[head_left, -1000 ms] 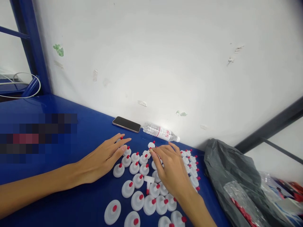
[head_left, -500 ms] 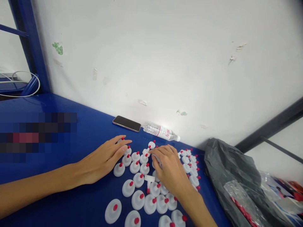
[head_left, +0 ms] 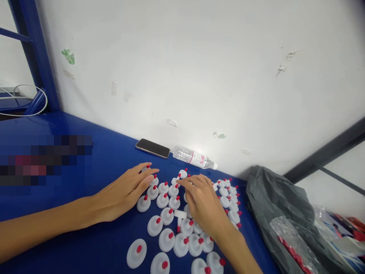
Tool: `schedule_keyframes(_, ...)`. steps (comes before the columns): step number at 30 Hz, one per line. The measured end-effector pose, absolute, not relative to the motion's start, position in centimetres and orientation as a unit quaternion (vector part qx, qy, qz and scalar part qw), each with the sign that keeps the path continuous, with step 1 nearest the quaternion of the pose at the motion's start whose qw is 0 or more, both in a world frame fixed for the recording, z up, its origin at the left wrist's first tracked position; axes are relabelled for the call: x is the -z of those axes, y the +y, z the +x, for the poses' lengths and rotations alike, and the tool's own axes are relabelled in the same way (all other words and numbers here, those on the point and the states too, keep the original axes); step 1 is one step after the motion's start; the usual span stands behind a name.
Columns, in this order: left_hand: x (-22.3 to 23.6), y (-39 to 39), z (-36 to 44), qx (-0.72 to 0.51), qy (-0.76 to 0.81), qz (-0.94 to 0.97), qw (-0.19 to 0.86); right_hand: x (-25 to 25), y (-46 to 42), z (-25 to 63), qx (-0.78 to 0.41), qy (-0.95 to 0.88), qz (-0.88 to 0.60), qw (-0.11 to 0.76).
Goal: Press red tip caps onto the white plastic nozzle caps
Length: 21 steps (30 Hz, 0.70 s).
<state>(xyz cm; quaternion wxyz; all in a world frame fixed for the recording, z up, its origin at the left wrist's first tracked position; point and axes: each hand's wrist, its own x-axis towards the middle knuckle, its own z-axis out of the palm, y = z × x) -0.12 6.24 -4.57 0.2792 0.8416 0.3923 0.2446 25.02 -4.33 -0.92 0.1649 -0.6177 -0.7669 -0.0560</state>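
Observation:
Many white nozzle caps with red tips cover the blue table, most standing with the tip up, such as the cap near the front. One white cap lies on its side in the middle. My left hand rests at the left edge of the group, fingers stretched out and apart, beside a cap that it partly covers. Above the centre right is my right hand, its index finger reaching to a small cap at the back. The hand hides several caps beneath it; nothing shows gripped in either hand.
A phone and a clear plastic bottle lie along the white wall. To the right stands a dark grey plastic bag, with a clear bag of red pieces by it. A pixelated patch covers the table's left.
My right hand's index finger has stretched slightly left toward the small cap at the back. My left hand stays in place, and the caps look unmoved.

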Motion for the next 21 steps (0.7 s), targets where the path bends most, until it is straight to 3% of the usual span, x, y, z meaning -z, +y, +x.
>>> schedule_keyframes(7,4.62,6.19,-0.14,-0.242,0.397,0.842,0.272,1.19,-4.25,25.08,0.051,-0.762,-0.631,0.137)
schedule_keyframes(21,4.64,5.84,-0.17,-0.223,0.392,0.845,0.288,1.11,-4.07,25.89,0.087,-0.712,-0.671,0.189)
